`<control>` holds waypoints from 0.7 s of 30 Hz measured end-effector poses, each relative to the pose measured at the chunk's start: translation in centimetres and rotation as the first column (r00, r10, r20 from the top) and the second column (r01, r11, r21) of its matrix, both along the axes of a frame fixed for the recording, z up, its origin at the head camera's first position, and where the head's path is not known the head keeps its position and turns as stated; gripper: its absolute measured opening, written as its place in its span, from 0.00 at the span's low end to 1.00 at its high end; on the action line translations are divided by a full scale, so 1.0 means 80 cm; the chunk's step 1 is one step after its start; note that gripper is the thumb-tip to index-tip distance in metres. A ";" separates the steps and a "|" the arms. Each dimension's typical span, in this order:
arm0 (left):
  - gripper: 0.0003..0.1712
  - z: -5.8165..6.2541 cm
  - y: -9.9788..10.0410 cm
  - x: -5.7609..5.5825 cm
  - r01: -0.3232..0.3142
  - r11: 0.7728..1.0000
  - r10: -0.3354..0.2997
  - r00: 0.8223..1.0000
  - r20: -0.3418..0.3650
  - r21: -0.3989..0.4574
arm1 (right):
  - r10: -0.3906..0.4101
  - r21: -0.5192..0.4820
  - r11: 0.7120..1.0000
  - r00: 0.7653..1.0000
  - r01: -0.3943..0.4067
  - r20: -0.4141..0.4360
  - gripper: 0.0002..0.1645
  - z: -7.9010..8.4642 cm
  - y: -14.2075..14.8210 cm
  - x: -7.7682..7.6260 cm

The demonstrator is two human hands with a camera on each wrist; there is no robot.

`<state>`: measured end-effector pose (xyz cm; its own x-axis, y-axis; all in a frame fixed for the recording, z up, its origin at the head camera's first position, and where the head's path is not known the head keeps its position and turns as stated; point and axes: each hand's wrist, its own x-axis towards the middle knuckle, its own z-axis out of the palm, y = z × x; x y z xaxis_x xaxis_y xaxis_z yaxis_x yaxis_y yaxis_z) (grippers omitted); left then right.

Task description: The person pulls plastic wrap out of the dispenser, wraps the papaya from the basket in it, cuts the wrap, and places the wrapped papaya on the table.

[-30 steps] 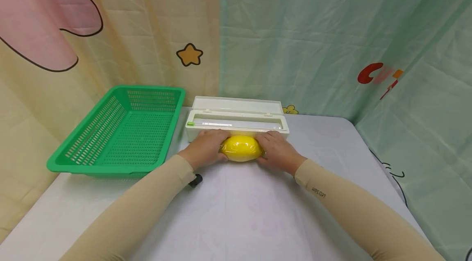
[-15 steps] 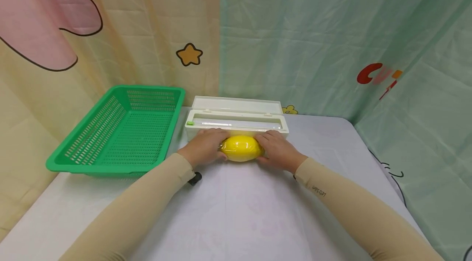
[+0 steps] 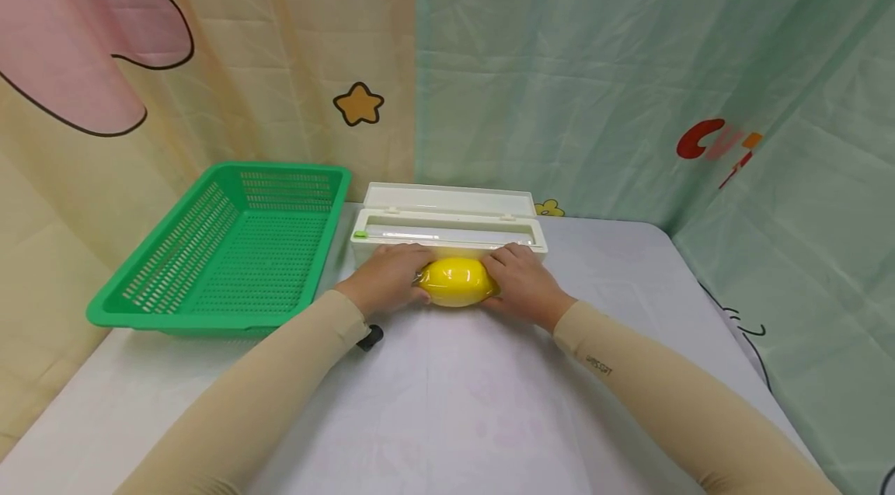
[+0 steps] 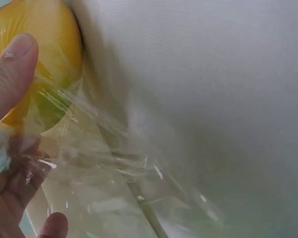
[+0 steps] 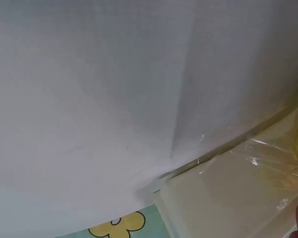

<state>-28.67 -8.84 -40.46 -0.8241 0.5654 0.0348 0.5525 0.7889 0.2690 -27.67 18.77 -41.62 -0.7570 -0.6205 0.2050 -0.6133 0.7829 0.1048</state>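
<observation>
A yellow fruit [image 3: 456,282] with a green end lies wrapped in clear cling film [image 4: 104,163]; its exact kind is not plain. My left hand [image 3: 393,277] grips its left end, and in the left wrist view the thumb [image 4: 15,69] presses on the fruit through the film. Loose film trails from that end past the fingers. At the other end my right hand [image 3: 526,285] holds the fruit; only its fingertips show at the edge of the right wrist view. Right behind the fruit stands a white cling film dispenser [image 3: 447,240], its lid raised, with a roll inside.
A green perforated basket [image 3: 325,246] stands left of the dispenser. The white-covered table [image 3: 482,402] reaches back to printed curtains [image 3: 559,75]. Part of a small black object [image 3: 370,337] shows beside the left cuff.
My right hand has shifted slightly left, closer in on the fruit's end. The film over the fruit looks smoother. The left hand, basket and dispenser have stayed put.
</observation>
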 end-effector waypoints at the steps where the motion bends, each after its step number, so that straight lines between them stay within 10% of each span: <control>1: 0.39 0.000 0.000 0.000 0.001 1.000 -0.001 1.000 -0.004 -0.002 | 0.000 0.000 1.000 1.000 0.000 -0.004 0.40 0.000 0.000 0.000; 21: 0.48 0.005 -0.002 0.009 0.003 0.998 -0.006 0.999 0.054 0.062 | 0.015 -0.020 1.000 0.996 -0.013 0.090 0.40 0.007 0.007 -0.002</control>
